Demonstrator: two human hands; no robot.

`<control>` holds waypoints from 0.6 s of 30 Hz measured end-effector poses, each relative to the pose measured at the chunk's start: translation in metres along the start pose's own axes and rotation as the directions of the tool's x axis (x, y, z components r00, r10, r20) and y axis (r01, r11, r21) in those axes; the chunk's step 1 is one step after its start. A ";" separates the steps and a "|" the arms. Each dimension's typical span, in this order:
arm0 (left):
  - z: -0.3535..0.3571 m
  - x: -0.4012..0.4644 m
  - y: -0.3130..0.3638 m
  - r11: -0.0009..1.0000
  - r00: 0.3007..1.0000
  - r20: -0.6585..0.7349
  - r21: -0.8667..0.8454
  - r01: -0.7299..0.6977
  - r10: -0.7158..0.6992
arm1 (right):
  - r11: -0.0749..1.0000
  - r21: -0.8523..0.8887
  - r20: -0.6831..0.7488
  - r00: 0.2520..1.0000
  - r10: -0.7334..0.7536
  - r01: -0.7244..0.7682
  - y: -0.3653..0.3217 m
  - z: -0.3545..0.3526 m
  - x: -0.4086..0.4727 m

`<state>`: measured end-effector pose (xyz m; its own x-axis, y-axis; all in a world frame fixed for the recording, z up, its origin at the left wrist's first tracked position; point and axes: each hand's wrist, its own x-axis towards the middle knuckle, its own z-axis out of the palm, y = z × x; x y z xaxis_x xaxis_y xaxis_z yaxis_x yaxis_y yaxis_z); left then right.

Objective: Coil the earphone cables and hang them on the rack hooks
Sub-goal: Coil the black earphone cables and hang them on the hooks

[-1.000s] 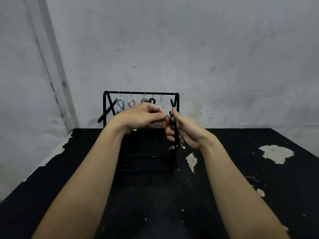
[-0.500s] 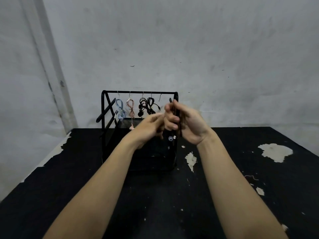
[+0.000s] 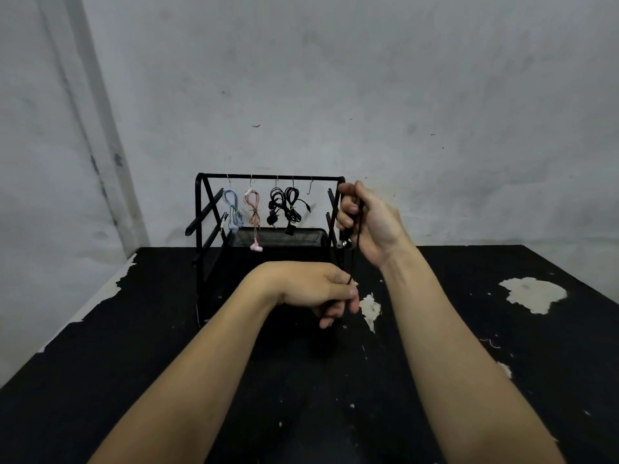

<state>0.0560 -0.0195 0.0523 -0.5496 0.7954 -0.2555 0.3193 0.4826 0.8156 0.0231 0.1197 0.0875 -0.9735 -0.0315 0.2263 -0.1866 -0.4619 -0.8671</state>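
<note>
Grey plaster wall (image 3: pixel 402 95) rises behind a black surface (image 3: pixel 502 380) with pale chipped patches. Against the wall stands a black wire rack (image 3: pixel 268 178); from hooks on its top bar hang a blue coil (image 3: pixel 233 209), a pink coil (image 3: pixel 253 209) and two black coils (image 3: pixel 284 205), with one bare hook (image 3: pixel 311 186) to their right. At the rack's right end the right hand (image 3: pixel 371 222) is raised, fingers curled around a black earphone cable (image 3: pixel 357 229) whose earbuds dangle just below the fist. In front of the rack and lower, the left hand (image 3: pixel 315 289) pinches the same cable's loose end.
</note>
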 end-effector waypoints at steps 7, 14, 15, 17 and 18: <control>-0.017 -0.033 0.031 0.997 0.998 0.003 -0.042 -0.066 0.066 | 0.950 -0.312 0.038 0.998 0.040 -0.026 0.020 -0.002 -0.003; -0.051 -0.050 0.038 0.979 0.870 -0.451 0.131 -0.158 0.200 | 0.861 -0.475 0.260 0.906 0.334 -0.181 0.018 0.000 -0.027; -0.054 -0.050 0.037 0.976 0.839 -0.500 0.135 -0.169 0.214 | 0.865 -0.458 0.304 0.879 0.368 -0.204 0.016 0.000 -0.029; -0.058 -0.044 0.032 0.974 0.770 -0.596 0.148 -0.171 0.226 | 0.868 -0.438 0.356 0.842 0.405 -0.233 0.014 0.002 -0.032; -0.058 -0.039 0.029 0.971 0.739 -0.630 0.138 -0.197 0.239 | 0.874 -0.425 0.372 0.834 0.407 -0.237 0.013 0.004 -0.034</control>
<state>0.0419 -0.0581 0.1163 -0.8158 0.4726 0.3332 0.5246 0.3623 0.7704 0.0541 0.1110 0.0705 -0.8392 -0.5438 0.0008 0.0113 -0.0190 -0.9998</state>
